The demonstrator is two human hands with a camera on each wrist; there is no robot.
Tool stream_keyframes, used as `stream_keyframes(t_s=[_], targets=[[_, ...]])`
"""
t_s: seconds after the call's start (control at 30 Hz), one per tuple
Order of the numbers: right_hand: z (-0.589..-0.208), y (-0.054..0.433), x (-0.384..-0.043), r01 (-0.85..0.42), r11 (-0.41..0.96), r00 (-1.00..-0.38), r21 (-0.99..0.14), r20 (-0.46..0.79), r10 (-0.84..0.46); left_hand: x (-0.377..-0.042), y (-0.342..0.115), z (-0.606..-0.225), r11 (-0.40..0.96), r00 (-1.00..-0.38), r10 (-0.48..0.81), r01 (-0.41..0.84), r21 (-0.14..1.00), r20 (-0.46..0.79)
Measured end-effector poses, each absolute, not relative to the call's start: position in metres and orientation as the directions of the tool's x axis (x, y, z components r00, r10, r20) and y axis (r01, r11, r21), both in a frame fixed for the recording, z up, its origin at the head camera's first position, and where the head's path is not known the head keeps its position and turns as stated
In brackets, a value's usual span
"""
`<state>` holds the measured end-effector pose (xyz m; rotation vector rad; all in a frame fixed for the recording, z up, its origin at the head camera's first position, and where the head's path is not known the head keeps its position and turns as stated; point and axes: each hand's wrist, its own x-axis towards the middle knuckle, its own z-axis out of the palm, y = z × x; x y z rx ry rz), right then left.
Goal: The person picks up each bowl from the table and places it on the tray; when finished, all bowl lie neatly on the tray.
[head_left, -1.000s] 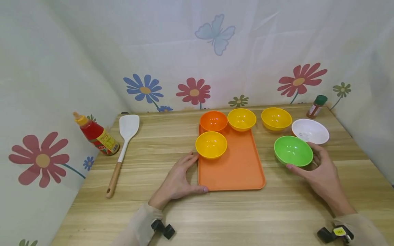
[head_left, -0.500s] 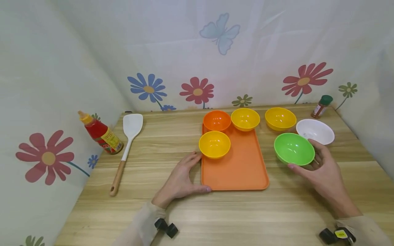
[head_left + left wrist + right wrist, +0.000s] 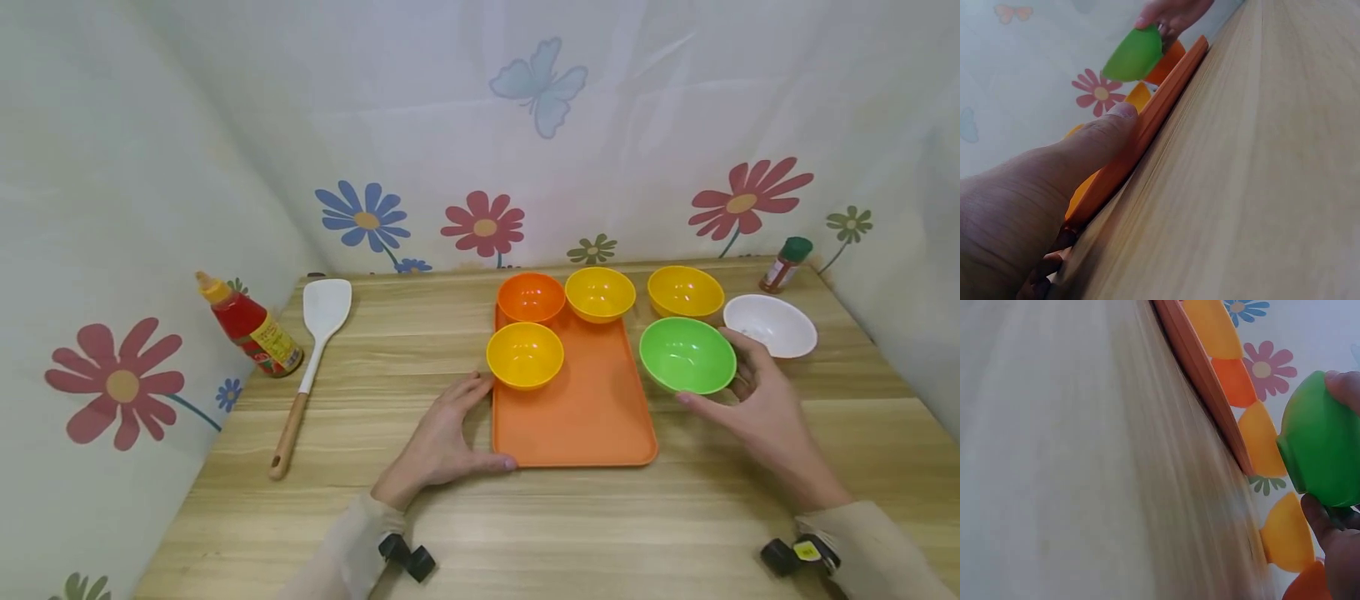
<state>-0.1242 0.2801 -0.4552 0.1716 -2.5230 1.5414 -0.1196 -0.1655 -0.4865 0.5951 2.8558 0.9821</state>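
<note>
My right hand holds a green bowl by its right side, thumb at the near side and fingers behind. It is raised off the table, just right of the orange tray. My left hand grips the tray's near left corner, thumb on the front rim and fingertips at the left edge. A yellow bowl sits on the tray near those fingers. Behind it stand an orange bowl and another yellow bowl at the tray's far end.
Right of the tray are a yellow bowl, a white-lined bowl and a green-capped spice jar. On the left lie a white spatula with a wooden handle and a red sauce bottle. A flowered curtain closes off the back.
My right hand has carried the green bowl left, closer to the tray, showing more of the white-lined bowl. My left hand stays at the tray's corner. The head view shifted slightly.
</note>
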Motion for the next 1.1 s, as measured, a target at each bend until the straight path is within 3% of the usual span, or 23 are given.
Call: stream_keyframes(t_s=[1.1], targets=[[-0.462, 0.226, -0.162, -0.237, 0.343, -0.968, -0.909, 0.191, -0.161, -0.119, -0.166, -0.486, 0.726, -0.924, 0.375, 0.340, 0.598, 0.070]])
